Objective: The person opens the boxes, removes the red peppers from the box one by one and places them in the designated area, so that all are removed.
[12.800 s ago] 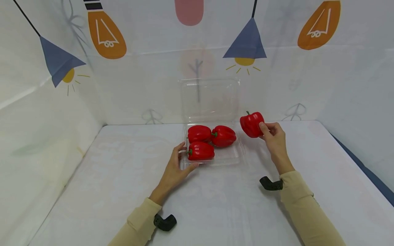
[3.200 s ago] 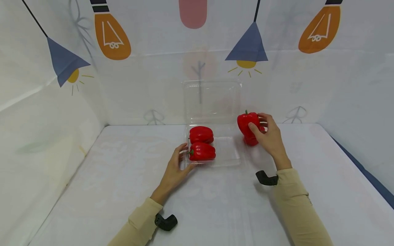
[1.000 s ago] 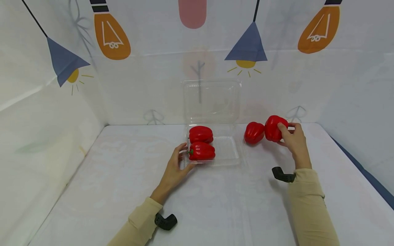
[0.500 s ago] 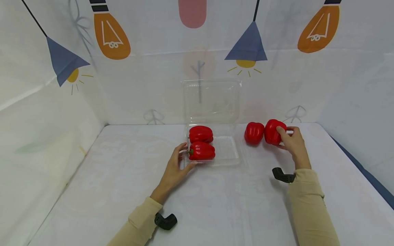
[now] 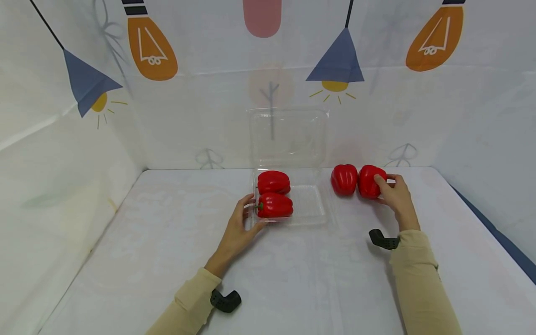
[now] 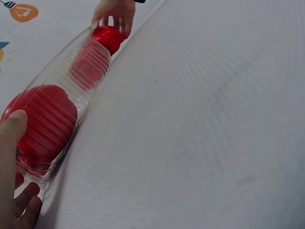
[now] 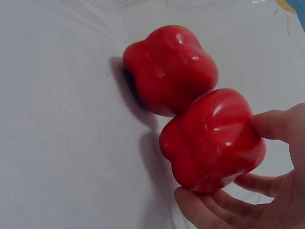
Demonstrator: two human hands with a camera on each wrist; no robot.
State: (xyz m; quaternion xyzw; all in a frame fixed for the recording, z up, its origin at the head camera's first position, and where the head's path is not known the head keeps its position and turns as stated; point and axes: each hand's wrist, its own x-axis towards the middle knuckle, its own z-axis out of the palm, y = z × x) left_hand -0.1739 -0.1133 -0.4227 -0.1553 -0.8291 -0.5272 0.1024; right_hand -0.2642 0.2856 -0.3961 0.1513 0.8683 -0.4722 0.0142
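My left hand (image 5: 236, 237) grips the near left corner of a clear plastic clamshell box (image 5: 307, 204), thumb on the front wall and fingers along the left side. Inside the box, two red bell peppers lie on their sides, a rear one (image 5: 273, 182) and a front one (image 5: 274, 205) with its green stem to the left. Right of the box, my right hand (image 5: 395, 195) holds another red bell pepper (image 5: 370, 181) between thumb and fingers. That pepper sits against a further red bell pepper (image 7: 170, 69) on the table, their sides meeting in the right wrist view.
The box's clear lid (image 5: 289, 137) stands raised at the back, before a white cloth wall (image 5: 201, 111) printed with lamps and bulbs. A white cloth (image 5: 138, 260) covers the table. A black wrist mount (image 5: 226, 301) sits on each sleeve.
Two peppers have left the box's right half and now stand to its right. Over the last second my right hand has lowered the second one beside the first. My left hand stays at the box.
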